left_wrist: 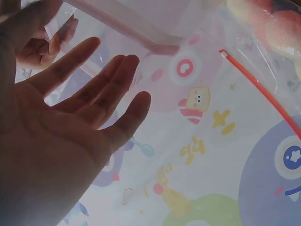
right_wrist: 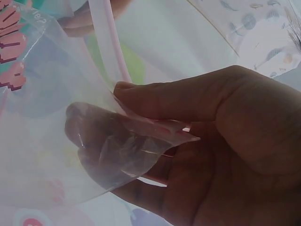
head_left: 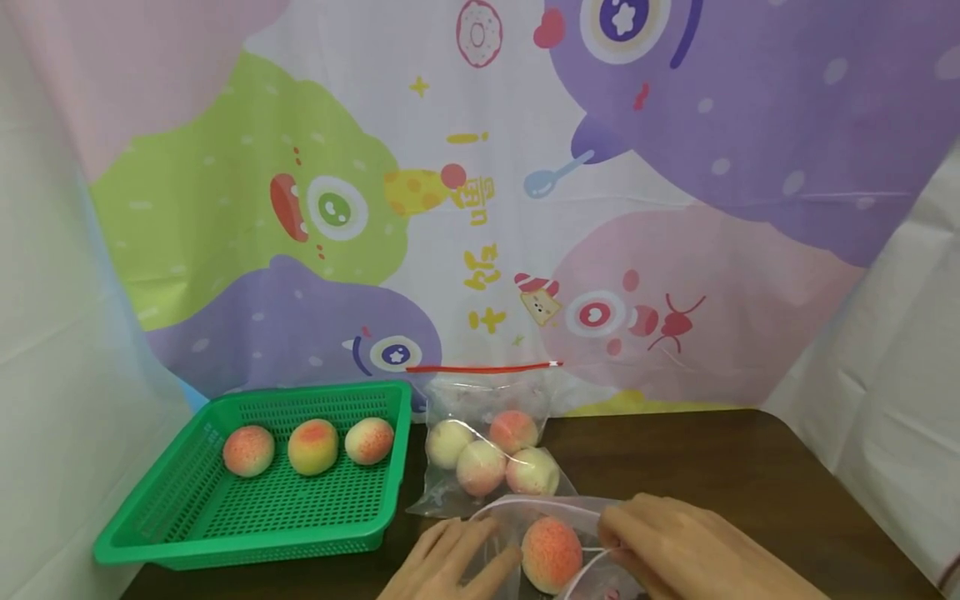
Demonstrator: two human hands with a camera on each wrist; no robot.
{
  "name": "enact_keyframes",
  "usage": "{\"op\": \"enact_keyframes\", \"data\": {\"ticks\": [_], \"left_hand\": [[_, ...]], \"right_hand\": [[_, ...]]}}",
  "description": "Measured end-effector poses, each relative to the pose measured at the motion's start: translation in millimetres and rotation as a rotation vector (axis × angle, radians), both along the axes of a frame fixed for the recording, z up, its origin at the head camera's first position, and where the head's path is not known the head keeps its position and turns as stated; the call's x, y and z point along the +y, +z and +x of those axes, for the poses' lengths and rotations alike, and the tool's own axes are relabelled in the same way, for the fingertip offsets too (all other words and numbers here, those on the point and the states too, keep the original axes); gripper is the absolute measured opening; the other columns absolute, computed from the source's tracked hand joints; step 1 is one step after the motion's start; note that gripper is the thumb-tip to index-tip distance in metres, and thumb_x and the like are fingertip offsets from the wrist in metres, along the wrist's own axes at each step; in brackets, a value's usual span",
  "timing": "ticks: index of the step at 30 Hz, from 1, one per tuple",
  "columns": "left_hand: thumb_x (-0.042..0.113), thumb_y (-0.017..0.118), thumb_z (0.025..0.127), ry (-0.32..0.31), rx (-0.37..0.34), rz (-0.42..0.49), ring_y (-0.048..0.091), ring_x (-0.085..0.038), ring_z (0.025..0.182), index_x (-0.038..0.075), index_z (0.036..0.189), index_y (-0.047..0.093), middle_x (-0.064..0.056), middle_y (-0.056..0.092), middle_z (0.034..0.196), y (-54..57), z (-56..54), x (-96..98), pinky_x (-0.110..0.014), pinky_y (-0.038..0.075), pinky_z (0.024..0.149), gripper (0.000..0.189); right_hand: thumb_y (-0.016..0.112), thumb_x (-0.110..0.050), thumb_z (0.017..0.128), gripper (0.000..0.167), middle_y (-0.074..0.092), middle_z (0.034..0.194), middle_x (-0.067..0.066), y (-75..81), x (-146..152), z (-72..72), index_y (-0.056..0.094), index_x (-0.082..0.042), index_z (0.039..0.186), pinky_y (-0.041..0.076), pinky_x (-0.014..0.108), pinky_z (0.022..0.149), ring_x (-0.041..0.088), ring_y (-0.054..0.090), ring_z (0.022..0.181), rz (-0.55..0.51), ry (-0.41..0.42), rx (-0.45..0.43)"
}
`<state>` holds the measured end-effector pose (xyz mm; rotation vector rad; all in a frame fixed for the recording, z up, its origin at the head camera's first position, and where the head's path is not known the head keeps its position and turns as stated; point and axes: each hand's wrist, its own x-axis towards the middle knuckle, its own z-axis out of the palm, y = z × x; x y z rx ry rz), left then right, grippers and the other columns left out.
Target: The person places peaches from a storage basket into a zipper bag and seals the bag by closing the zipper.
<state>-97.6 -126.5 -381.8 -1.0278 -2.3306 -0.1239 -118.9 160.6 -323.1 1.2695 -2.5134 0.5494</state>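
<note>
From where I stand, at the tabletop's point(head_left: 675, 454) left edge sits a green rectangular plastic basket point(head_left: 247, 551); by the back edge, a red-zipped clear plastic bag point(head_left: 487, 396) of peaches point(head_left: 481, 468). Near the front edge the left hand point(head_left: 450, 560) grips nothing, beside a round orange-red peach point(head_left: 552, 550) at the mouth of a clear pink-rimmed bag point(right_wrist: 42, 150), which the right hand point(head_left: 675, 542) pinches. Should that pinch slip, the limp mouth could fold, spilling the peach. Only the head view shows it; the right wrist view reveals the thumb's hold.

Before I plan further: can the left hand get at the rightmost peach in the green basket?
Probably yes: the left hand seems to grip nothing, that peach lies uncovered, and the green basket is open above.
</note>
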Motion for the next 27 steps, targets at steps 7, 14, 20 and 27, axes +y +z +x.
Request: {"op": "enact_keyframes", "data": {"ticks": [7,14,20,27], "left_hand": [[0.05,0.063,0.095,-0.025,-0.005,0.083,0.059,-0.01,0.104,0.026,0.117,0.066,0.007,0.06,0.118,9.5,5.7,-0.7,-0.032,0.053,0.089,0.033],[0.036,0.075,0.088,-0.03,0.056,0.146,0.055,-0.006,0.09,0.023,0.117,0.066,0.009,0.058,0.107,16.7,1.2,-7.7,-0.025,0.051,0.077,0.033],[0.033,0.071,0.091,-0.043,0.078,0.178,0.055,-0.008,0.089,0.019,0.119,0.066,0.006,0.06,0.11,20.2,-4.3,-19.0,-0.024,0.048,0.07,0.032],[0.036,0.045,0.103,-0.034,0.071,0.207,0.055,-0.008,0.088,0.019,0.126,0.061,0.008,0.059,0.109,22.8,-9.4,-28.0,-0.024,0.048,0.072,0.033]], "right_hand": [[0.068,-0.005,0.088,0.036,0.038,0.08,-0.024,1.1,-1.3,-1.6,0.046,-0.033,0.088,0.035,0.015,0.06,-0.006,0.041,0.073,0.008,0.004,0.007],[0.069,-0.003,0.085,0.039,0.035,0.08,-0.025,0.4,-0.6,-0.1,0.044,-0.034,0.086,0.034,0.014,0.061,-0.007,0.04,0.073,0.004,-0.003,0.051],[0.068,-0.004,0.087,0.04,0.034,0.077,-0.025,0.2,-0.4,-0.3,0.045,-0.036,0.088,0.035,0.015,0.06,-0.007,0.039,0.07,0.013,-0.02,0.003],[0.066,-0.006,0.091,0.036,0.037,0.079,-0.025,-0.3,0.1,-2.3,0.046,-0.036,0.091,0.037,0.016,0.06,-0.007,0.041,0.073,0.022,-0.01,-0.054]]}}
